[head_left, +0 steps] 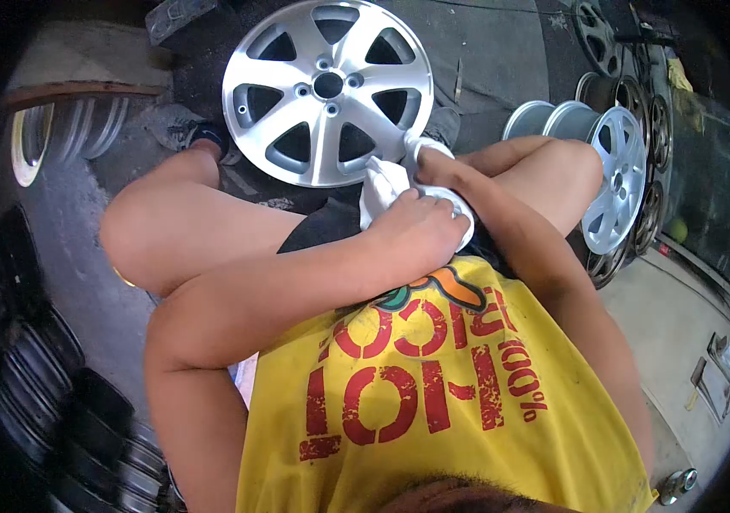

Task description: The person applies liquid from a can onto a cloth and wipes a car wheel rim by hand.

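The cloth [382, 190] – white, soft, perhaps a glove – lies bunched around the middle of the frame, just above the shirt [433, 457]. With so many folds it has no firm long axis; the bunch runs roughly from centre to slightly lower right, its loose left flap pointing up the frame. The left hand [419, 224] has its fingers curled over it, seemingly gripping. The right hand [438, 168] is partly wrapped in white; I cannot tell how its fingers stand. To work the cloth well, I'd pinch one edge, ease the folds out evenly – and keep it off the rim of the wheel [327, 126] at upper centre.
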{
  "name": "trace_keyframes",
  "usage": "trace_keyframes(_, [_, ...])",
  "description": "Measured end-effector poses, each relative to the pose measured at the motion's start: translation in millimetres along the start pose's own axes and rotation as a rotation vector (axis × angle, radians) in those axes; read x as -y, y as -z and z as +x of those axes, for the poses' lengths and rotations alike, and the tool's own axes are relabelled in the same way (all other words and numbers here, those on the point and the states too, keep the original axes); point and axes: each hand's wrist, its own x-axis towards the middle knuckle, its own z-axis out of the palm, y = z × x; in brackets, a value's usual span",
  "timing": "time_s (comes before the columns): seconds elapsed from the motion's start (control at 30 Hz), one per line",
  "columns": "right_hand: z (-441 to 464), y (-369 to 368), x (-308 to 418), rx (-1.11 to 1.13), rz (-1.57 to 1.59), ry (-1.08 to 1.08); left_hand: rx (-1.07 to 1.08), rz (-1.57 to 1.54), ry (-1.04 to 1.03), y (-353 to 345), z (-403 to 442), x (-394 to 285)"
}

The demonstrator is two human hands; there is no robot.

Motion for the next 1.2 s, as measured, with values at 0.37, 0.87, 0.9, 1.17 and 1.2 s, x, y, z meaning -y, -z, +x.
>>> trace_keyframes(0.37, [5.8, 7.4, -0.2, 0.124, 0.014, -0.079, 0.006, 0.023, 0.046, -2.8, 0.0, 2.5])
trace_keyframes(0.87, [-18.0, 46.3, 35.9, -0.212, 0.351, -0.346, -0.047, 0.035, 0.011, -3.6, 1.9, 9.9])
trace_keyframes(0.9, [-4.0, 34.2, 6.8, -0.291, 0.471, -0.33, -0.028, 0.056, 0.017, -1.5, 3.1, 10.2])
trace_keyframes(1.17, [10.0, 29.0, -19.9, -0.357, 0.517, -0.311, 0.004, 0.105, 0.038, -2.9, 6.9, 14.1])
trace_keyframes(1.2, [8.5, 31.2, -13.5, -0.355, 0.519, -0.311, -0.01, 0.114, 0.038, -4.6, 6.9, 14.7])
